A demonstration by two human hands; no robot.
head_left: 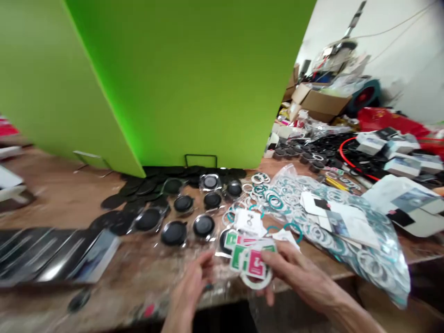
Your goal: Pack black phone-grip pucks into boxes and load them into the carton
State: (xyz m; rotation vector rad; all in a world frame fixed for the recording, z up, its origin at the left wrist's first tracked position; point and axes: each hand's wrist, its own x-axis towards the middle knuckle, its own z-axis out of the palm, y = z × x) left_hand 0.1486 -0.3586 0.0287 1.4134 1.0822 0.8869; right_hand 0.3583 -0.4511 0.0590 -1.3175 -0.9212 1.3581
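Note:
My right hand (294,273) is closed on several small green and pink sachets (256,264) with white numerals, fanned over one another. A white ring (256,283) sits under the sachets in the same grip. My left hand (194,280) is just left of them, blurred, its fingers curled in; clear film shows near its fingertips, but what it grips cannot be made out. Just beyond the sachets lie a folded white paper (249,221) and a black disc in clear wrap (226,241), partly covered. More wrapped black round pieces (173,233) lie ahead of my left hand.
A clear bag of white and teal rings (369,263) spreads across the right side, with white printed packets (342,222) on top. Green panels (194,83) stand behind. Dark flat boxes (52,256) line the left. Cardboard (321,104) and cables (350,157) crowd the far right.

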